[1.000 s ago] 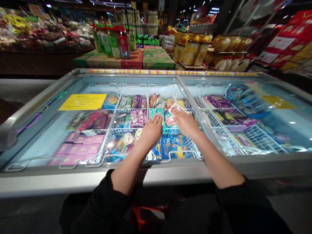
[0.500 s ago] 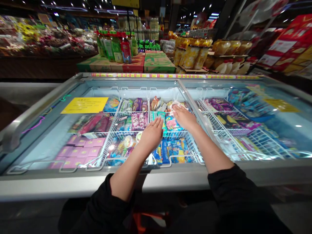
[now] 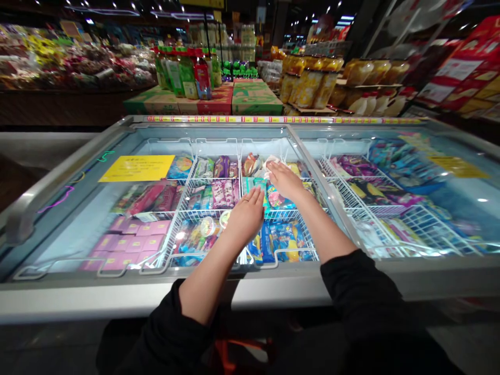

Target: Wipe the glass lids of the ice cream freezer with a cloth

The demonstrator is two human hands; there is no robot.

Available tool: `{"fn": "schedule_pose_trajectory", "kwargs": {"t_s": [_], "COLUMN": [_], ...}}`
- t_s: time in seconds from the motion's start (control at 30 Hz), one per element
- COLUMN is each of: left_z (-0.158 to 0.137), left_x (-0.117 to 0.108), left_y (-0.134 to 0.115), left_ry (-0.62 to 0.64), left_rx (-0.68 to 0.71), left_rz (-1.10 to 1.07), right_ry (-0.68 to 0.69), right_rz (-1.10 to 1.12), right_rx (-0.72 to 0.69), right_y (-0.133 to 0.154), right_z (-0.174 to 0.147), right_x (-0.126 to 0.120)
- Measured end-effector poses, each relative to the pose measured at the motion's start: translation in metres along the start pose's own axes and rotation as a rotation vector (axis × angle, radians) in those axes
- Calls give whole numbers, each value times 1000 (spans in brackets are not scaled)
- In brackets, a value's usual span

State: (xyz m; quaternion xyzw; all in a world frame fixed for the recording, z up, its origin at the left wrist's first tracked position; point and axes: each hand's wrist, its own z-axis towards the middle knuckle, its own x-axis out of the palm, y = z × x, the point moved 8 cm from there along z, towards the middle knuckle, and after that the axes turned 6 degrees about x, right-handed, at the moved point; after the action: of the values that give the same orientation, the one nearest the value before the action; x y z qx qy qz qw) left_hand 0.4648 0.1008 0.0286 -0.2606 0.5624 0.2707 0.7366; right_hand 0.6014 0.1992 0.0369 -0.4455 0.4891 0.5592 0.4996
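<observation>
My right hand [image 3: 287, 181] presses a crumpled white cloth or tissue [image 3: 269, 161] onto the glass lid [image 3: 84, 208] of a chest freezer, fingers stretched over it. My left hand [image 3: 246, 219] lies nearer the front, its fingers straight and together, with a ring on one of them. It looks flat on the same glass and holds nothing. Beneath the lid, white wire baskets [image 3: 285, 214] hold wrapped frozen treats, including purple-and-white packs [image 3: 223, 194] and blue bags [image 3: 287, 239].
A silver frame bar [image 3: 312, 161] crosses the lid right of my hand. A yellow notice [image 3: 136, 167] is at the left of the glass. Pink boxes [image 3: 133, 242] sit inside below it. Bottles [image 3: 185, 73] and jars [image 3: 310, 86] stand behind the freezer.
My right hand has slid left and slightly away from me across the glass, taking the white cloth along. My left hand stays in nearly the same spot.
</observation>
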Motion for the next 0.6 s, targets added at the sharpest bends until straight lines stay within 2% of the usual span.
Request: {"fn": "schedule_pose_trajectory", "kwargs": {"t_s": [0.1, 0.27, 0.37, 0.5, 0.6], "left_z": [0, 0, -1, -1, -3], "left_x": [-2, -9, -9, -10, -10], "left_y": [0, -4, -4, -5, -5], "left_ry": [38, 59, 75, 72, 85], "left_rx": [-18, -46, -70, -63, -58], "left_rz": [-5, -13, -24, -29, -23], "right_ry": [-26, 41, 109, 58, 8], "right_rz": [-36, -149, -133, -2, 55], "right_rx": [123, 266, 145, -116, -75], "right_y": [-12, -8, 10, 28, 14], "right_z": [5, -25, -29, -4, 15], "right_x": [-7, -15, -10, -5, -2]}}
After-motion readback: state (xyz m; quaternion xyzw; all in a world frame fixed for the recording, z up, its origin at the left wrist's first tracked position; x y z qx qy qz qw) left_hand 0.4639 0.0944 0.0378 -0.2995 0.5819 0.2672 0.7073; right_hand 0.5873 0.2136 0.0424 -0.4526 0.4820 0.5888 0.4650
